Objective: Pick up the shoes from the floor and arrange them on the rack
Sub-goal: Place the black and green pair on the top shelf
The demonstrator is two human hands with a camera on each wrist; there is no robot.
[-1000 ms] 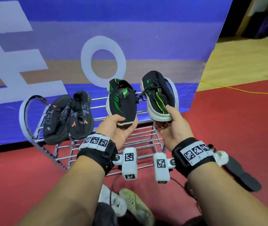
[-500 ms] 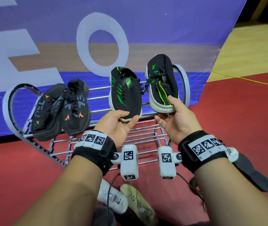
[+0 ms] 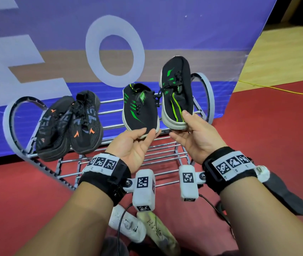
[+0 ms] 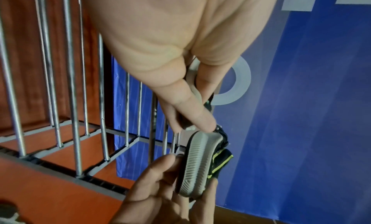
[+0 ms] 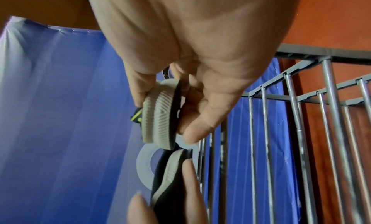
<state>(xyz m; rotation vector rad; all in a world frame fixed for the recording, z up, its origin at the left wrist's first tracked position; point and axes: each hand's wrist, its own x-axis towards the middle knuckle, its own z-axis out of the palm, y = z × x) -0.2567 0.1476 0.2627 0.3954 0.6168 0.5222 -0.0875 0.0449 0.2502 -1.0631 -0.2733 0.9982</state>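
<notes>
Two black shoes with green stripes and grey soles are held over the metal rack. My left hand pinches the toe of the left shoe, which lies low over the top bars; whether it touches them is unclear. My right hand grips the toe of the right shoe, held higher and tipped up near the rack's right end loop. The right wrist view shows its ribbed sole between thumb and fingers. A black pair with orange marks sits on the rack's left side.
A white shoe and a pale yellowish shoe lie on the red floor below my wrists. A dark shoe lies on the floor at the right. A blue banner wall stands behind the rack. A yellow cable crosses the floor.
The left shoe has come down toward the rack's top bars. The right shoe stays higher and is tipped up more. Both hands keep their hold.
</notes>
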